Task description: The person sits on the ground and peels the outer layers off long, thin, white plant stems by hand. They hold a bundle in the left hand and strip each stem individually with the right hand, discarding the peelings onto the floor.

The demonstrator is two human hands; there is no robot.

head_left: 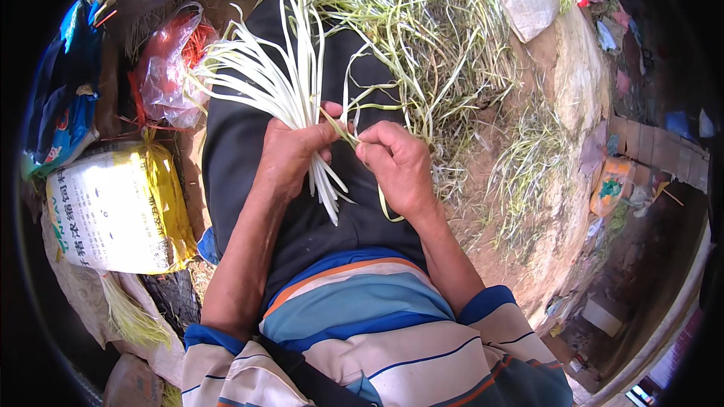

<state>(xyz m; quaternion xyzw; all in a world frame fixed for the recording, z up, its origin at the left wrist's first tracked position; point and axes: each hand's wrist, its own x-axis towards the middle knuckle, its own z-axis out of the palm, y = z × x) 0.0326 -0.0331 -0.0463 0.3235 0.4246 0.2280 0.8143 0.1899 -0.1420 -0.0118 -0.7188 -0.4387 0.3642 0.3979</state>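
My left hand (290, 145) is closed around a bunch of long white-yellow blanched chives (290, 79). Their leaf ends fan out up and to the left over my dark trousers, while the white stalk ends stick out below the fist. Right beside it, my right hand (398, 160) has its thumb and forefinger pinched on a few thin yellow-green chive leaves (348, 130). These leaves run between the two hands, and one loose strand hangs below the right fingers.
A big heap of loose chives (430, 22) lies on the ground ahead to the right, with thinner scraps (528, 173) nearer. At left are a clear plastic bag with red strands (170, 68) and a white-and-yellow sack (121, 207). More chives (132, 313) lie below the sack.
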